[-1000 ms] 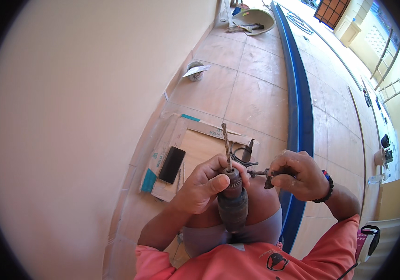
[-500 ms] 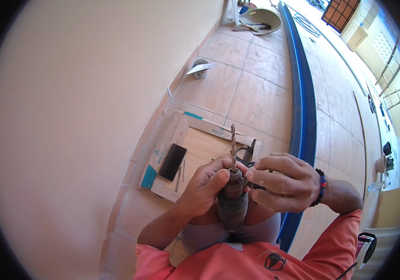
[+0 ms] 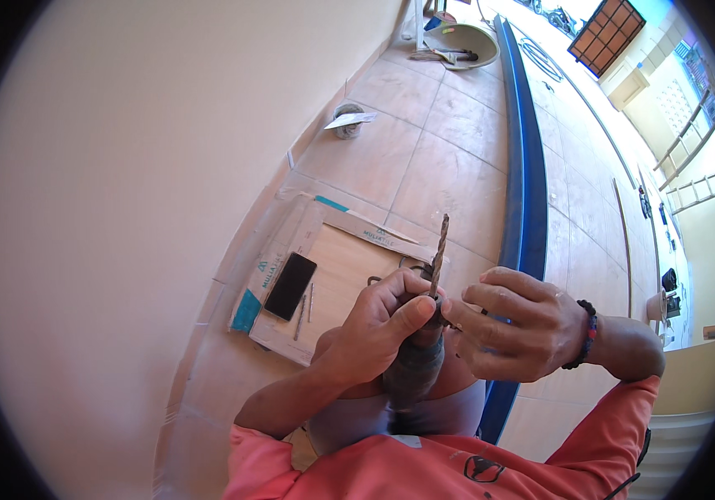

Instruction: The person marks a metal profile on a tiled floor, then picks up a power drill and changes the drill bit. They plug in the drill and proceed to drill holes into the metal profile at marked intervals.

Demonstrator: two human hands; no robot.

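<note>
Left fingers (image 3: 412, 315) grasp the half-hidden drill chuck (image 3: 429, 336); whether the right fingers (image 3: 491, 327) grip anything, I cannot tell.

Drill (image 3: 414, 367) between thighs (image 3: 455, 410), bit (image 3: 440, 254) pointing away; left hand (image 3: 374, 327) on its left, right hand (image 3: 522, 327) on its right. Carton (image 3: 280, 340) on floor (image 3: 461, 125) ahead-left, phone (image 3: 291, 286) on carton's left part, two loose bits (image 3: 301, 317) just right of phone. Wall (image 3: 140, 208) far left, beam (image 3: 525, 183) right of carton. Cup (image 3: 346, 130) farther ahead near wall, paper (image 3: 352, 120) on top; basin (image 3: 481, 47) beyond.
</note>
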